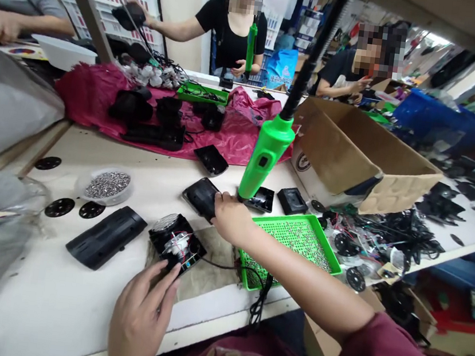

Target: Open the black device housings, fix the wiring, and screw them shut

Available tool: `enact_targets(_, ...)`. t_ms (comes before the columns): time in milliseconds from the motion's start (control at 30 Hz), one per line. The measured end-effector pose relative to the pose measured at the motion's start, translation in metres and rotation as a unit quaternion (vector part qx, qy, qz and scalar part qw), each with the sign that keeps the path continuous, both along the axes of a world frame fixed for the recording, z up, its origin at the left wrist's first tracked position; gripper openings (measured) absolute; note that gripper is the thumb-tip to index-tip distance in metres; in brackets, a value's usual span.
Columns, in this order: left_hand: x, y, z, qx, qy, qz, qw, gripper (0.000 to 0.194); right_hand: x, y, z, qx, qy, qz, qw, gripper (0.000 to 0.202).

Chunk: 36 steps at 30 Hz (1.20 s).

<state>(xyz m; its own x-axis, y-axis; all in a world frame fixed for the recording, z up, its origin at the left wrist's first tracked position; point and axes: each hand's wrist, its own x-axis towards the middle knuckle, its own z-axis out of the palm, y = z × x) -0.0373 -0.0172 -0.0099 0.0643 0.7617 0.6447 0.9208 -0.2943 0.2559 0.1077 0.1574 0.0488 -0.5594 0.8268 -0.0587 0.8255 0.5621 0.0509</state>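
Note:
My left hand point(144, 308) holds the near end of an open black plastic housing point(170, 229) on the bench. Inside it are a white motor-like part, thin red wires and a small circuit board. A dark cord runs from the housing to the right. Farther forward, my right hand point(231, 218) has its fingers closed on the right end of a black plastic shell point(200, 196). Just above that hand hangs a bright green electric screwdriver point(267, 153), tip down. Another black shell point(106, 237) lies left of the housing.
Screws fill a round clear tub point(106, 185) and lie in a green mesh tray point(316, 242). A cardboard box point(352, 157) stands at the right. Black parts lie on pink plastic sheeting point(94, 105) at the back. Co-workers sit across the bench, one holding a black part point(128, 16).

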Motion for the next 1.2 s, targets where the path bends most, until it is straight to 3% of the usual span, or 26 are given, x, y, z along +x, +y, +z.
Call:
enact_targets(333,0.000,0.000,-0.005,-0.034,0.010,0.016,0.999,0.022,0.001,-0.001,-0.011,-0.026,0.055,-0.022,0.998,0.074)
enact_targets(500,0.002,0.001,-0.008,-0.020,0.009,0.013,1.000,0.025,0.004,0.001,-0.017,-0.048,0.102,-0.026,0.993,0.069)
enact_targets(600,0.003,-0.003,-0.010,-0.021,-0.032,0.015,0.999,0.026,0.008,0.001,-0.013,-0.061,0.138,-0.022,0.988,0.072)
enact_targets(700,0.004,-0.009,-0.008,-0.040,-0.155,0.032,0.987,0.031,0.011,-0.013,-0.003,-0.068,0.164,-0.009,0.984,0.076)
enact_targets(767,0.005,-0.010,-0.004,-0.048,-0.302,0.076,0.949,0.031,0.014,-0.031,0.004,-0.062,0.200,0.001,0.978,0.077)
enact_targets(800,0.006,-0.010,-0.002,-0.054,-0.388,0.102,0.914,0.032,0.015,-0.042,0.007,-0.056,0.231,0.006,0.971,0.076)
enact_targets(867,0.010,-0.009,0.002,-0.066,-0.550,0.134,0.822,0.037,0.018,-0.064,0.011,-0.038,0.287,0.020,0.957,0.073)
enact_targets(967,0.018,-0.003,0.009,-0.061,-0.699,0.116,0.703,0.048,0.018,-0.093,0.009,-0.007,0.319,0.044,0.947,0.069)
enact_targets(1067,0.028,0.001,0.013,-0.040,-0.756,0.094,0.647,0.052,0.013,-0.109,0.000,0.015,0.314,0.047,0.948,0.067)
enact_targets(1200,0.040,0.003,0.012,-0.059,-0.785,0.081,0.612,0.057,0.007,-0.113,-0.013,0.040,0.288,0.032,0.956,0.065)
